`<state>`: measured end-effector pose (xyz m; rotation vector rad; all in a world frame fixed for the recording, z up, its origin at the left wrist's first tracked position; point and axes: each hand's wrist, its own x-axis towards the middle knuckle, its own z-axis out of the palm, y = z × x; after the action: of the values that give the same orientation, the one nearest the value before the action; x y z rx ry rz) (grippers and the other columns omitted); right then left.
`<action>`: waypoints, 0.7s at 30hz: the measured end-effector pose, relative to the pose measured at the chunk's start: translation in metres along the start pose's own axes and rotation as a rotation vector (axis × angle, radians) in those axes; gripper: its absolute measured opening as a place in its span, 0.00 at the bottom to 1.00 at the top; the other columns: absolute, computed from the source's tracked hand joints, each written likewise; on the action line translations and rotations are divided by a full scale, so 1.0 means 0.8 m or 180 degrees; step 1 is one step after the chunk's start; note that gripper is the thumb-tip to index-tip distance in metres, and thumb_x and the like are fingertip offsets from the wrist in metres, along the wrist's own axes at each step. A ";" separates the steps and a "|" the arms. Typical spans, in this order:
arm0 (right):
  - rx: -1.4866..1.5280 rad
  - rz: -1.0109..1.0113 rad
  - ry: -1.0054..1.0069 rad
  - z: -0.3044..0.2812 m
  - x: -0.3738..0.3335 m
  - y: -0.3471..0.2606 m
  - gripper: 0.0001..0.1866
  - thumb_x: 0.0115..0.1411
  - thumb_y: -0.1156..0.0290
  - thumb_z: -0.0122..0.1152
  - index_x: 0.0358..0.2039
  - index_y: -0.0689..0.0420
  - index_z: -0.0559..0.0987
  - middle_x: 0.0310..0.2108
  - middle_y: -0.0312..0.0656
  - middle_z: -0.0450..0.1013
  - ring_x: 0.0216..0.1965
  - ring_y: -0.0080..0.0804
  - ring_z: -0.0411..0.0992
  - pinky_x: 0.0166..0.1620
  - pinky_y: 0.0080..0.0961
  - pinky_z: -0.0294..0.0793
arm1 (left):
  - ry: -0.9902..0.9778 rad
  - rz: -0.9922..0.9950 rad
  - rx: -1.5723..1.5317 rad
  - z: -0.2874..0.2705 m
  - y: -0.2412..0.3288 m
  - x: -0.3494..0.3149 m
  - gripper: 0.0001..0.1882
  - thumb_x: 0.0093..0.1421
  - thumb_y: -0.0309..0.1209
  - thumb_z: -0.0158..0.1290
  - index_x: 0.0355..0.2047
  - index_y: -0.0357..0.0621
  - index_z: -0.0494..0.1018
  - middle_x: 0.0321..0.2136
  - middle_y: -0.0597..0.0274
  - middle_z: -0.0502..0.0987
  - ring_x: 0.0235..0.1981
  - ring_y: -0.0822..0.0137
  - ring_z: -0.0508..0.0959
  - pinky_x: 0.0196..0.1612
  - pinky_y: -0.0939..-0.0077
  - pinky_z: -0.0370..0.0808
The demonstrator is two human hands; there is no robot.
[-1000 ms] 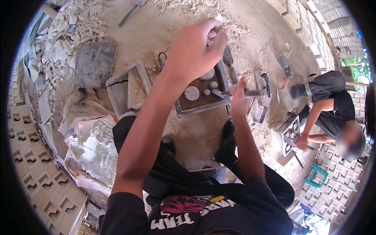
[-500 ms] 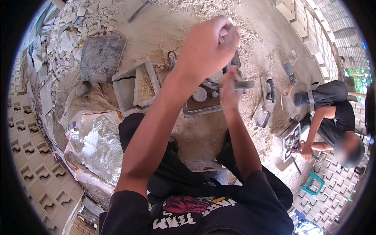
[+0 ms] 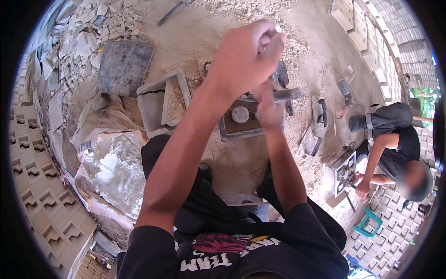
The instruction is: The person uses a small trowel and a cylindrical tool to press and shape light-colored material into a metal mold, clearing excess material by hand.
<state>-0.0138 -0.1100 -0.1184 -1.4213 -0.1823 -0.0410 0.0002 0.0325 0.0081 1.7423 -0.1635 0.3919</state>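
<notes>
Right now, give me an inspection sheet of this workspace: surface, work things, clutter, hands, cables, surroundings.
Surface: dusty ground.
Work things: shallow frame, partly hidden, with a pale disc inside.
Clutter: rubble, dark slab, torn bag of pale powder.
Left hand: raised, fingers curled; contents hidden.
Right hand: gripping a hand tool.
Cables: nothing seen.
Surroundings: co-worker crouching at right; teal stool; stacked pale blocks.

- Tool handle (image 3: pixel 289 94): smooth-looking, its material unclear
- Tray frame (image 3: pixel 248 135): matt, dusty, metal-looking
- Pale disc (image 3: pixel 240 114): matt, chalky
- Square plate (image 3: pixel 125 67): dark, flat, blotched
- Powder (image 3: pixel 120 165): fine, lumpy
- Rubble (image 3: pixel 83 53): rough, stony
- Relief blocks (image 3: pixel 49 200): matt, masonry-like
- Stool (image 3: pixel 369 223): smooth plastic
- Shirt (image 3: pixel 278 253): matt cloth, glossier print
</notes>
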 end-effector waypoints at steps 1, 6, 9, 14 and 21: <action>-0.0203 -0.0178 0.0066 0.002 -0.007 0.015 0.20 0.65 0.67 0.55 0.15 0.57 0.70 0.13 0.27 0.61 0.17 0.13 0.55 0.20 0.19 0.51 | 0.0066 0.0058 -0.0050 0.002 -0.003 0.001 0.16 0.62 0.39 0.52 0.31 0.35 0.71 0.19 0.65 0.72 0.21 0.78 0.67 0.26 0.78 0.67; 0.0096 0.0077 0.0301 0.027 0.011 0.008 0.19 0.65 0.70 0.54 0.16 0.59 0.70 0.14 0.27 0.63 0.17 0.13 0.57 0.19 0.19 0.52 | -0.0121 -0.0180 0.0009 0.000 0.008 -0.003 0.16 0.62 0.39 0.51 0.31 0.35 0.71 0.19 0.66 0.72 0.20 0.78 0.67 0.25 0.78 0.66; -0.0755 -0.0631 -0.0189 0.027 0.003 0.033 0.17 0.63 0.69 0.55 0.17 0.60 0.70 0.15 0.28 0.64 0.17 0.15 0.59 0.19 0.20 0.55 | -0.0003 -0.0212 -0.0013 0.003 -0.001 0.002 0.16 0.62 0.39 0.51 0.31 0.35 0.72 0.18 0.67 0.71 0.19 0.79 0.66 0.24 0.79 0.65; -0.0092 -0.0248 -0.0469 0.036 0.016 0.012 0.12 0.62 0.70 0.56 0.22 0.62 0.75 0.18 0.28 0.67 0.19 0.14 0.60 0.22 0.19 0.58 | 0.0002 -0.0106 -0.0012 0.003 -0.011 0.002 0.15 0.62 0.39 0.51 0.31 0.36 0.72 0.17 0.68 0.71 0.18 0.80 0.65 0.22 0.81 0.63; -0.0196 0.0617 -0.0804 0.034 0.013 0.013 0.12 0.63 0.69 0.56 0.26 0.64 0.78 0.19 0.26 0.68 0.22 0.13 0.62 0.23 0.17 0.59 | 0.0122 -0.0098 0.0016 0.002 -0.008 0.004 0.16 0.62 0.39 0.51 0.30 0.35 0.72 0.17 0.65 0.72 0.19 0.79 0.66 0.23 0.79 0.65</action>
<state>-0.0046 -0.0806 -0.1231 -1.4976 -0.2520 0.2957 0.0054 0.0325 0.0028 1.7389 -0.1081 0.4034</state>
